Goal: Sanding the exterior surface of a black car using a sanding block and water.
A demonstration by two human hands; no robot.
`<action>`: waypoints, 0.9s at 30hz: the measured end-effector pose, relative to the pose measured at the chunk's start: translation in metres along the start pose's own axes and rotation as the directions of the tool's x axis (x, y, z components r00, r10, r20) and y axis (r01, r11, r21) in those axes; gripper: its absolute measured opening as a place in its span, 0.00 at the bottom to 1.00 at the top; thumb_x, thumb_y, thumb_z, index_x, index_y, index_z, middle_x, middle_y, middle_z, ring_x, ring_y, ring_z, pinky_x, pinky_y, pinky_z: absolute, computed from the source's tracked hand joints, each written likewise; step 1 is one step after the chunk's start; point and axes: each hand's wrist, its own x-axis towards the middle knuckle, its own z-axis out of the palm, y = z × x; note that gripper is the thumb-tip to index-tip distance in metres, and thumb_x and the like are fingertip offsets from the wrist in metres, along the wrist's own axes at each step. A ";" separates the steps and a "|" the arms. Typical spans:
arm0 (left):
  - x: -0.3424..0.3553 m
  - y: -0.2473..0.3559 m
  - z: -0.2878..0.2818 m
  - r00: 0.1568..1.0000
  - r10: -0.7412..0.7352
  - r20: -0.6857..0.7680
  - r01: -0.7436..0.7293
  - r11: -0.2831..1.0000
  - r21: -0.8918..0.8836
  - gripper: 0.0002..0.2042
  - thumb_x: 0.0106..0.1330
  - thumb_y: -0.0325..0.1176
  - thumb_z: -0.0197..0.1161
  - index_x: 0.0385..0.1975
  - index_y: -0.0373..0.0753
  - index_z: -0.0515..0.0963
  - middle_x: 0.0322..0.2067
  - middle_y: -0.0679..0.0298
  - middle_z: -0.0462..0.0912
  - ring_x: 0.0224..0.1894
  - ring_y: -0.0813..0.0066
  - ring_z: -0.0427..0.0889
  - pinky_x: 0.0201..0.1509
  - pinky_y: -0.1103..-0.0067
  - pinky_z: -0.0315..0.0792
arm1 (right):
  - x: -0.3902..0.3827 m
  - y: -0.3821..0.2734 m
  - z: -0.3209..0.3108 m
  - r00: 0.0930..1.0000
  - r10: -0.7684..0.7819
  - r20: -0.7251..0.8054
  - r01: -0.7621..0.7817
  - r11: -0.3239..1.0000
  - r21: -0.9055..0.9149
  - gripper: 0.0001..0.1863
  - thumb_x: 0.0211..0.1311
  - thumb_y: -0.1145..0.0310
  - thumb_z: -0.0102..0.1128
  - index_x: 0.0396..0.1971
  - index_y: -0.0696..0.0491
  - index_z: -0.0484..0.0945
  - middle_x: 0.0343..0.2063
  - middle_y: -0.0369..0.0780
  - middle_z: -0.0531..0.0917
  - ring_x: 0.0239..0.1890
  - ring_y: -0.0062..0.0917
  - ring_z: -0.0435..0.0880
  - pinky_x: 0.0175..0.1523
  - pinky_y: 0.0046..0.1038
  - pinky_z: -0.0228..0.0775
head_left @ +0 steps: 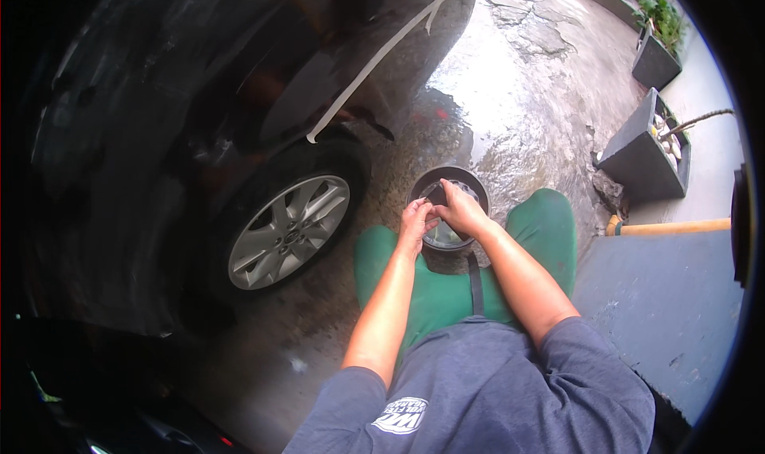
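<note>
I am watching both hands working over the bucket (pixel 448 207), which is sitting on the wet ground between my knees, just right of the car's wheel (pixel 288 229). The left hand (pixel 414 219) and right hand (pixel 460 208) are meeting above it, fingers curled around something small (I cannot tell what). Everything is already wet, so the washing looks well underway.

A dark car (pixel 199 79) with a silver wheel (pixel 288 231) stands on wet pavement (pixel 526 95) near grey planters (pixel 641 155).
</note>
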 end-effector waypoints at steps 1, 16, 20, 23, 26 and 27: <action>0.001 0.000 0.001 1.000 0.000 0.001 0.000 1.000 0.013 0.13 0.73 0.38 0.61 0.53 0.43 0.74 0.39 0.70 0.83 0.40 0.79 0.83 0.46 0.76 0.80 | 0.002 -0.003 0.001 0.994 0.108 0.018 -0.108 0.993 0.035 0.37 0.57 0.61 0.68 0.62 0.67 0.67 0.57 0.63 0.77 0.60 0.51 0.78 0.62 0.43 0.73; 0.058 -0.055 -0.010 0.969 -0.172 -0.179 0.211 0.949 0.233 0.15 0.78 0.45 0.51 0.54 0.47 0.76 0.41 0.73 0.79 0.43 0.79 0.74 0.48 0.73 0.67 | 0.034 0.030 0.059 0.567 0.783 0.255 -0.821 0.513 0.251 0.25 0.53 0.58 0.69 0.44 0.64 0.85 0.45 0.57 0.86 0.49 0.46 0.88 0.53 0.41 0.78; 0.045 -0.053 0.013 0.965 -0.208 -0.158 0.220 0.973 0.066 0.13 0.77 0.46 0.54 0.51 0.47 0.76 0.39 0.72 0.78 0.43 0.80 0.74 0.46 0.74 0.68 | 0.020 0.047 0.059 0.624 0.764 0.163 -0.780 0.598 0.184 0.32 0.57 0.58 0.66 0.57 0.64 0.75 0.53 0.59 0.82 0.58 0.50 0.81 0.62 0.43 0.72; 0.037 -0.022 0.018 0.964 -0.084 -0.254 0.119 0.985 0.127 0.12 0.76 0.45 0.57 0.49 0.46 0.76 0.39 0.71 0.78 0.44 0.80 0.73 0.46 0.73 0.70 | 0.030 0.017 0.035 0.708 0.690 0.151 -0.704 0.672 0.230 0.32 0.63 0.59 0.64 0.60 0.65 0.71 0.55 0.61 0.79 0.61 0.50 0.79 0.65 0.42 0.69; 0.019 0.015 0.024 0.986 0.040 -0.163 -0.008 0.982 0.189 0.07 0.76 0.38 0.58 0.45 0.44 0.76 0.37 0.72 0.78 0.39 0.84 0.76 0.41 0.80 0.74 | 0.038 -0.011 -0.016 0.855 0.508 0.105 -0.517 0.819 0.250 0.23 0.65 0.64 0.63 0.54 0.64 0.75 0.47 0.57 0.84 0.52 0.44 0.85 0.57 0.40 0.74; 0.015 0.025 0.024 0.990 0.049 -0.134 -0.026 0.985 0.170 0.05 0.77 0.36 0.58 0.44 0.44 0.76 0.36 0.73 0.78 0.37 0.85 0.76 0.39 0.83 0.75 | 0.042 -0.003 -0.019 0.857 0.496 0.142 -0.508 0.763 0.398 0.18 0.66 0.67 0.63 0.50 0.63 0.77 0.40 0.48 0.86 0.41 0.32 0.87 0.49 0.34 0.77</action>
